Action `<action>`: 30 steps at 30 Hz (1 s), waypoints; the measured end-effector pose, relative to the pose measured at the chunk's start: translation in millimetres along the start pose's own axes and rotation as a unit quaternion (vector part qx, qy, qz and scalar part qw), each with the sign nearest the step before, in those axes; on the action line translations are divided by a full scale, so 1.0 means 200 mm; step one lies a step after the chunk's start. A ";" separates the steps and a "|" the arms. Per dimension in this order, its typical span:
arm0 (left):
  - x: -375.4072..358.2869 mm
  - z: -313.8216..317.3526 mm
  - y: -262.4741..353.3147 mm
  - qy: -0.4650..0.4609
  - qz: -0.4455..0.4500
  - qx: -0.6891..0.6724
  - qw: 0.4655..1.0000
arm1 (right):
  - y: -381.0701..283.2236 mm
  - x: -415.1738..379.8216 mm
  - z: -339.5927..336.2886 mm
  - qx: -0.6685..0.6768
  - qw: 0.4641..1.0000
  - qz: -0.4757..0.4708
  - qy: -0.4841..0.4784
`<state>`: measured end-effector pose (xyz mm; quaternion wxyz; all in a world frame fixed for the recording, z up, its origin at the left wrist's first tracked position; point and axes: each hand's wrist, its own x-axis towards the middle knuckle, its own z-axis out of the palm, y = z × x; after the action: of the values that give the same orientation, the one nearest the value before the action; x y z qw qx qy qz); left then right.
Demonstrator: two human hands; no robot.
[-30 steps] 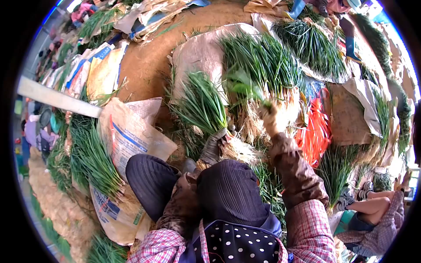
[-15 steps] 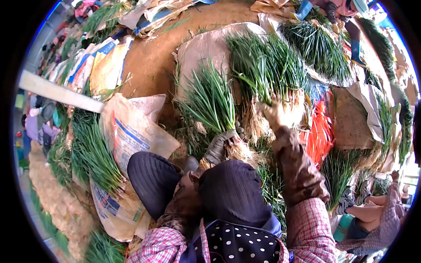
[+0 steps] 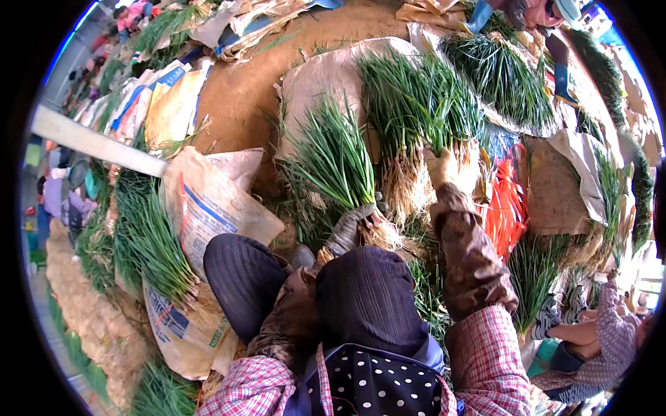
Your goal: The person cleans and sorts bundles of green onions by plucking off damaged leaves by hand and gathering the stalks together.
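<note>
My left hand (image 3: 347, 230), in a grey glove, is closed around a bunch of spring onions (image 3: 334, 156) just above the roots. Their green leaves fan up and away, and pale roots (image 3: 383, 234) stick out on the near side. My right hand (image 3: 440, 168), in a light tan glove, is at the root end of a larger spread of spring onions (image 3: 416, 97). Its fingers are pressed together on the lower stems there; the fingertips are partly hidden. That spread lies on a pale sack (image 3: 322, 76) in front of me.
A bundle of red plastic ties (image 3: 508, 208) lies right of my right forearm. Printed sacks (image 3: 208, 208) and more spring onions (image 3: 152, 239) are at my left. A white bar (image 3: 97, 142) juts in from the left. Another person (image 3: 590, 347) sits at lower right; someone in blue boots (image 3: 563, 83) is at upper right.
My right hand, blurred half a second ago, has shifted slightly right and up against the stems of the large spread. My left hand still holds its bunch, almost unmoved.
</note>
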<state>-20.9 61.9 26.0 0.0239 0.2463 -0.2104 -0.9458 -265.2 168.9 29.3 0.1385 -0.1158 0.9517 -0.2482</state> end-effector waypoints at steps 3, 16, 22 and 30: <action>-0.02 0.03 0.01 0.013 0.000 0.000 1.000 | -0.12 0.03 -0.02 -0.155 0.985 0.045 -0.065; -0.05 0.05 0.01 -0.047 0.017 -0.055 0.997 | 0.17 -0.46 0.01 0.487 0.863 0.092 -0.092; -0.05 0.04 0.03 -0.053 0.017 -0.063 0.996 | 0.83 -1.02 0.27 -0.104 0.969 -0.220 0.030; -0.05 -0.01 0.05 -0.034 0.024 -0.002 0.999 | 1.34 -1.75 0.44 -0.330 0.838 -0.024 -0.433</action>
<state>-11.0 52.7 32.9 0.0399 0.2084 -0.2153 -0.9532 50.7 458.5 -107.6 0.4843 -0.2734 0.8169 0.1530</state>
